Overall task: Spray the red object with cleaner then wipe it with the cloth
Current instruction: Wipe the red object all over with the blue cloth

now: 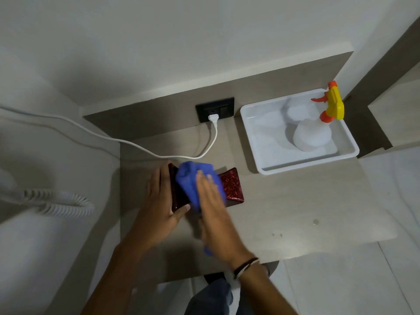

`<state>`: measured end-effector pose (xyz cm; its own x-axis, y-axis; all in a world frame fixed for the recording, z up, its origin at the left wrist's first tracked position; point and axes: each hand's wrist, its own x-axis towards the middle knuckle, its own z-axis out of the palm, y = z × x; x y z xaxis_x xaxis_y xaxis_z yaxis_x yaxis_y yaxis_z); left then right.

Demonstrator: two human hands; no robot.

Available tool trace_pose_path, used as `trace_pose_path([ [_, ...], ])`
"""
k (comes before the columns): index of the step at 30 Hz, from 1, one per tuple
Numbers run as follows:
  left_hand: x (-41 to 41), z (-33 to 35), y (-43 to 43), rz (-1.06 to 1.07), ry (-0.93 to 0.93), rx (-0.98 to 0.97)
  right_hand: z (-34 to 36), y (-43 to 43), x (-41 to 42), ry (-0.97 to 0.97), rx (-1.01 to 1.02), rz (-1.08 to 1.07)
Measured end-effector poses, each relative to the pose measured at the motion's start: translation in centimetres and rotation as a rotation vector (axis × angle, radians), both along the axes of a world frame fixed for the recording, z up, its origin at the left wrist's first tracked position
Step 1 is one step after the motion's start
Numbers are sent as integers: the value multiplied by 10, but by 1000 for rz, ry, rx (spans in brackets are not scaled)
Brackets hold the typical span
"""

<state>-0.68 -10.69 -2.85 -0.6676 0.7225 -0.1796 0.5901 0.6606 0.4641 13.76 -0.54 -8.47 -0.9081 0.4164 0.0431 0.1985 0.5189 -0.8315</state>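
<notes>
Red glittery tray [231, 185] flat on surface [295, 201], mid-wipe. Left hand [163, 196] clamps tray's left edge, likely to stop sliding. Right hand [213, 201] flat, palm pressing blue cloth [193, 178] onto tray. Spray bottle [316, 130] parked upright in white bin [261, 142], well apart; spraying likely done.

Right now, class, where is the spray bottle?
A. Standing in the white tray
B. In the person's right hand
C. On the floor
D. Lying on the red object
A: the spray bottle stands upright in the white tray, away from both hands, while the right hand presses the blue cloth on the red object.
</notes>
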Motion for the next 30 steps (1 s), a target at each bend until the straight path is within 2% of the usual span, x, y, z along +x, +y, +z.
trace_pose_path([
  [2, 3, 2, 3, 19, 28, 23, -15, 32, 19, -146, -5, -110],
  [4, 8, 3, 8, -2, 29, 38, -17, 40, 23, -187, -34, -162],
  [6, 7, 3, 12, -16, 27, 50, -5, 18, 9, -96, -78, -135],
  [9, 9, 8, 15, -34, 41, 80, 15, -19, -14, 148, -126, -50],
  [11, 9, 10, 16, -56, 66, 71, 16, -18, -20, 195, -136, -28],
  [16, 8, 15, 20, -53, 136, 7, -19, 32, 14, -90, -41, -113],
  [18, 8, 18, 21, -73, 173, -3, -27, 53, 30, -142, -81, -166],
  [23, 10, 28, 36, -108, 250, -49, -19, 80, 51, -89, -139, -315],
  [30, 19, 32, 66, -131, 308, -120, 18, 125, 46, 15, -188, -362],
])
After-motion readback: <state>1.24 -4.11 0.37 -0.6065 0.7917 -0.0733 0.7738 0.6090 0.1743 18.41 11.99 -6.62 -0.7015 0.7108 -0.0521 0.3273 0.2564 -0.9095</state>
